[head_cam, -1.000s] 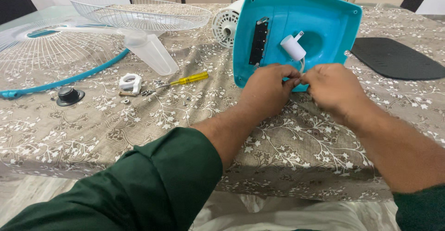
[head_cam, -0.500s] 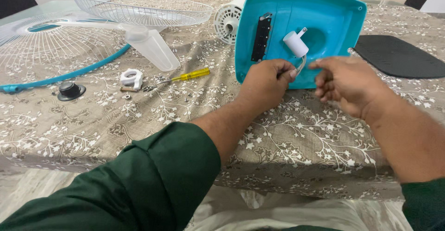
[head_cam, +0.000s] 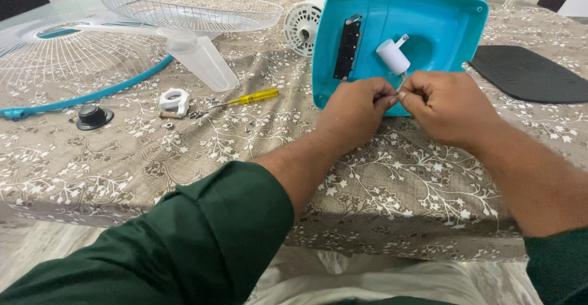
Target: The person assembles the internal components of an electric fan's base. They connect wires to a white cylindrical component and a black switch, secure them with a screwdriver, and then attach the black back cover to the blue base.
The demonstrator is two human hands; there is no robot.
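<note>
Fan in pieces across the tablecloth (head_cam: 184,176): wire guards (head_cam: 190,8) at far left corner, clear blade (head_cam: 202,66) beside them. Turquoise base shell (head_cam: 429,23) tilted up near far edge, holding black switch strip (head_cam: 347,48) and white capacitor (head_cam: 393,57). Left hand (head_cam: 355,112) and right hand (head_cam: 447,106) pinched narrow on capacitor's wire (head_cam: 401,87). Yellow screwdriver (head_cam: 254,98), loose screws (head_cam: 196,115) lying unused; reassembly apparently not begun.

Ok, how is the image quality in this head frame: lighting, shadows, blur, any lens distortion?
Head view: soft, even light, only faint shadows under the left hand and right hand on the tablecloth. Both hands and the turquoise fan base are sharp, no motion blur. The green sleeve close to the lens looks slightly soft. Wide-angle bowing shows at the table edges. A mild sheen lies on the translucent fan blade.
</note>
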